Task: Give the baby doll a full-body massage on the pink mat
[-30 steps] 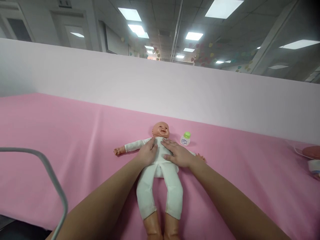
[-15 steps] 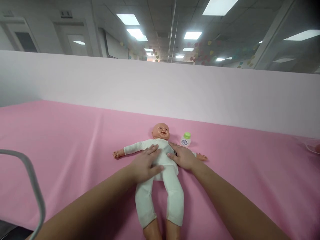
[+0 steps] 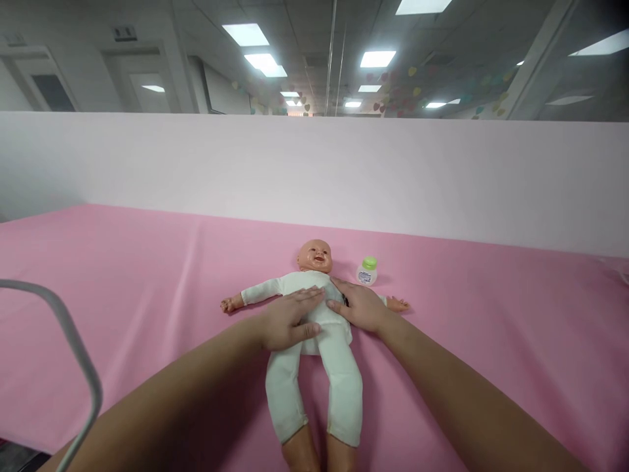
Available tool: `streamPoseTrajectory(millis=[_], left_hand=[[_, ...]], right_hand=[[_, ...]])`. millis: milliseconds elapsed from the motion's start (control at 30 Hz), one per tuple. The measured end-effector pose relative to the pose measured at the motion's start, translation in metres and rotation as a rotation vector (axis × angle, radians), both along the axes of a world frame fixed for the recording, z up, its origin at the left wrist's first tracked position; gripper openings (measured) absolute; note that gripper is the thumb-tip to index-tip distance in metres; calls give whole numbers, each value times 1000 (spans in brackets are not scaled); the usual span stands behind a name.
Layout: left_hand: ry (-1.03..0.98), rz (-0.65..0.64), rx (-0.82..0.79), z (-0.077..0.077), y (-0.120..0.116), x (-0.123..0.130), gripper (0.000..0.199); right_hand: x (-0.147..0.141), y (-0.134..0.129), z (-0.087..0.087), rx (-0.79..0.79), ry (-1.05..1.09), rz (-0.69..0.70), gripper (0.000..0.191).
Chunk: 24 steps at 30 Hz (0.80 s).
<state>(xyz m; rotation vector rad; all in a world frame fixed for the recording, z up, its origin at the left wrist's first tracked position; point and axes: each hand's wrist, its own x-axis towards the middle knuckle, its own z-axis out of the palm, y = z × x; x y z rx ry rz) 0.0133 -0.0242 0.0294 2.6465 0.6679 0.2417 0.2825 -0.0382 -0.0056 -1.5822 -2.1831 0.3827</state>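
A baby doll [image 3: 339,367] in white cloth lies on its back, its head toward the far wall and its arms spread. My left hand [image 3: 289,320] rests flat across the doll's belly, fingers stretched out and thumb apart. On the right side of the doll's chest lies my right hand [image 3: 361,307], open, with the thumb spread from the fingers; it covers part of the doll's arm. Just beyond my right hand stands a small clear bottle [image 3: 366,272] with a green cap and a printed label.
A pink sheet [image 3: 147,288] with some folds covers the table. Behind it runs a low white wall [image 3: 314,174] with glass above. At the left, a grey cable or tube [image 3: 73,334] curves upward near my forearm. A clear object sits at the far right edge, cut off.
My left hand has turned, its fingers now pointing more to the right across the belly. My right hand stays nearly in place. The camera view has tilted slightly.
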Motion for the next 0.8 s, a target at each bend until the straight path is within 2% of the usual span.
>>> streamPoseTrajectory(millis=[167, 367, 567, 667, 800], left_hand=[[-17, 140, 68, -5, 32, 9, 82], [-143, 453, 120, -31, 54, -1, 68], [-175, 466, 129, -43, 58, -2, 66], [-185, 466, 125, -44, 58, -2, 66], [-190, 454, 118, -43, 58, -3, 66]], right_hand=[[-1, -1, 3, 3, 25, 29, 73], [-3, -3, 5, -16, 54, 13, 72], [-6, -16, 12, 4, 124, 7, 64], [-19, -30, 22, 41, 236, 171, 46], [-48, -53, 37, -49, 458, 579, 22]])
